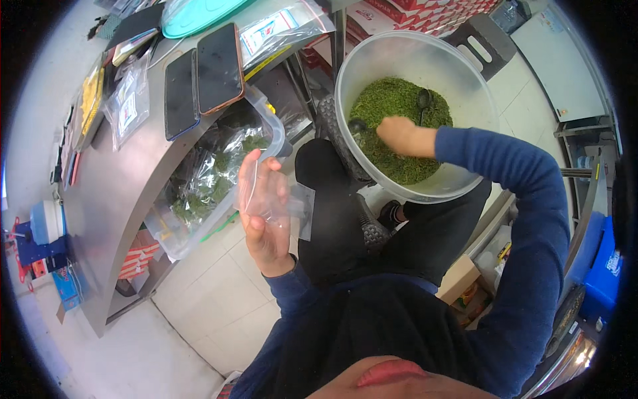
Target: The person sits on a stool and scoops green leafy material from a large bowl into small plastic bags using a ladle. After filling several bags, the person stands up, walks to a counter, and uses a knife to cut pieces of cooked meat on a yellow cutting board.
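My left hand (264, 219) holds a small clear plastic bag (304, 212) upright in front of my thigh. The fingers show through the film, and the bag looks empty. Inside a large translucent plastic tub (416, 42), my right hand (406, 137) is closed and slightly blurred above chopped green leaves (386, 95). A black scoop (357, 125) juts out from the fist on its left side; its handle is hidden by the fingers. Another black spoon (424, 99) rests in the leaves beyond the hand. The tub stands between my knees.
At my left a grey curved desk (124, 169) carries two phones (219, 67), plastic packets (129, 102) and a turquoise lid (199, 15). Beneath its edge is a clear bin (189, 239) of bagged greens (219, 169). Red-and-white boxes (398, 17) are stacked behind the tub.
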Tool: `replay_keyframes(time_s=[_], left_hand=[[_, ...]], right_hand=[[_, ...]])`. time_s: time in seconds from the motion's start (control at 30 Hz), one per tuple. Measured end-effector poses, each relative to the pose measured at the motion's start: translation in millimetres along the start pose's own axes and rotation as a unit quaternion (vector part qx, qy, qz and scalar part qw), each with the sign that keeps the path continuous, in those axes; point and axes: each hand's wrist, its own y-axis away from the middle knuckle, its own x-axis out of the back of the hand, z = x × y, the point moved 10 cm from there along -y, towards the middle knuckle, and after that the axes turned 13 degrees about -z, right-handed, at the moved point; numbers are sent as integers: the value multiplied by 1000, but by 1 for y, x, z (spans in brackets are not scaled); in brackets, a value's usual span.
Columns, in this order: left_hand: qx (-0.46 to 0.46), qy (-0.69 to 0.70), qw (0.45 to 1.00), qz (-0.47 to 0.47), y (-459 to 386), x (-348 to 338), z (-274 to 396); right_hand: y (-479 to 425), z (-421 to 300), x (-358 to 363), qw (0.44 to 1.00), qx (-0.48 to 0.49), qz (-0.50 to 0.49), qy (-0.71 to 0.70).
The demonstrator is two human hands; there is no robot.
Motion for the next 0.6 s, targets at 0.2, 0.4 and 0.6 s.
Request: replay_keyframes(time_s=[0.2, 0.4, 0.6], left_hand=[[11, 27, 1000, 7, -3, 7, -6], [16, -26, 1000, 4, -6, -1, -7], [32, -51, 998, -10, -10, -19, -8]], right_hand=[[20, 44, 45, 981, 31, 150, 122], [12, 65, -10, 996, 82, 19, -7], [35, 57, -27, 901, 95, -213, -367]])
